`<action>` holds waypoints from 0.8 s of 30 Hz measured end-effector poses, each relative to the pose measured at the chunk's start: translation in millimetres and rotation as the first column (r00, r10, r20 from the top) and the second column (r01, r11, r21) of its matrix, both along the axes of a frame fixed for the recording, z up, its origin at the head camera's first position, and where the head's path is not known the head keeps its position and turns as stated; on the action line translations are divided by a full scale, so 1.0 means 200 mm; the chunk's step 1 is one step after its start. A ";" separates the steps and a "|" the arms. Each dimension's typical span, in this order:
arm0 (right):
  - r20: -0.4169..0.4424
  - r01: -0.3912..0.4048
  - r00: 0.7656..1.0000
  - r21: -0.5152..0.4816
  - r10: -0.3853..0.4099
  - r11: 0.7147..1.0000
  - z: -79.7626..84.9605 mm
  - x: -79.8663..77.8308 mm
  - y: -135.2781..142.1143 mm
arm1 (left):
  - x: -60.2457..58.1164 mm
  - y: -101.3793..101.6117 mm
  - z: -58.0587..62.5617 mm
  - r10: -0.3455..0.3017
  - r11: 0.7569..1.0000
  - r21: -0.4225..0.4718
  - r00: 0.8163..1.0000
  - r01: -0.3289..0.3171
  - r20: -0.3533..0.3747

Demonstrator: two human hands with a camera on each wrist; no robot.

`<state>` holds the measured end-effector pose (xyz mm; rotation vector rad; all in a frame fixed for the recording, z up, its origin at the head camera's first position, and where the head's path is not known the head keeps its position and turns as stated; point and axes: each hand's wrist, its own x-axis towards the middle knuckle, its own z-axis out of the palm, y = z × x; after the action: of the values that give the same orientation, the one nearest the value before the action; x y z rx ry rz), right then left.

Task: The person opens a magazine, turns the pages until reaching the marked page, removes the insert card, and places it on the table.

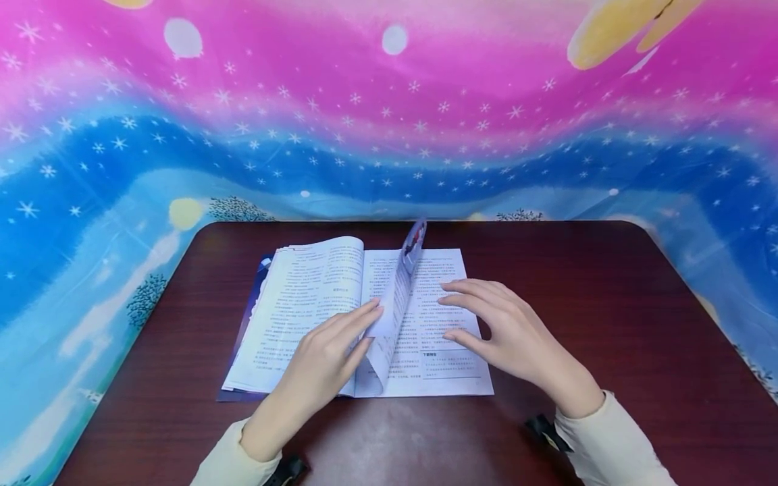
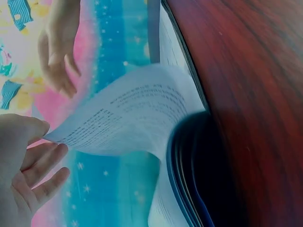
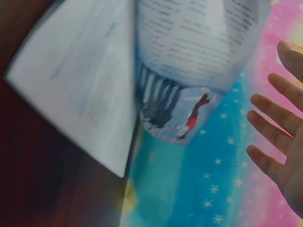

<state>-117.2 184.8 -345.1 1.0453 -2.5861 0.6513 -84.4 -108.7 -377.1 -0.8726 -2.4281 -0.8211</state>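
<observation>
An open magazine [image 1: 316, 297] with printed text lies on the table. One of its pages [image 1: 398, 304] stands raised and curved near the middle. At that page's edge, my left hand [image 1: 325, 354] pinches the paper between thumb and fingers; the left wrist view shows the pinched corner, the other fingers spread apart. A picture [image 3: 180, 113] with dark stripes and a red figure shows on the raised page. Over the right-hand page [image 1: 452, 364] hovers my right hand [image 1: 507, 324], fingers spread and nothing held, away from the raised page.
The dark brown wooden table [image 1: 608, 324] extends around the magazine on all sides. Behind it hangs a pink and blue backdrop cloth [image 1: 389, 135] with snowflakes. Black bands [image 1: 547, 432] sit at both wrists, beside pale sleeves [image 1: 614, 439].
</observation>
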 end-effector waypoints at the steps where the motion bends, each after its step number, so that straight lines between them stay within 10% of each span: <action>1: 0.006 0.003 1.000 0.007 -0.003 1.000 -0.01 0.00 0.01 | 0.00 -0.01 0.00 0.014 1.000 0.002 1.000 -0.014 -0.004; 24: 0.044 0.012 0.999 0.106 -0.017 0.994 -0.16 0.04 0.13 | 0.09 -0.27 -0.02 0.248 0.969 -0.010 0.969 -0.248 -0.012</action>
<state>-109.4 210.5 -377.9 1.0541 -2.6903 0.5447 -66.7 -163.2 -380.5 -0.5581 -2.4695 -0.7075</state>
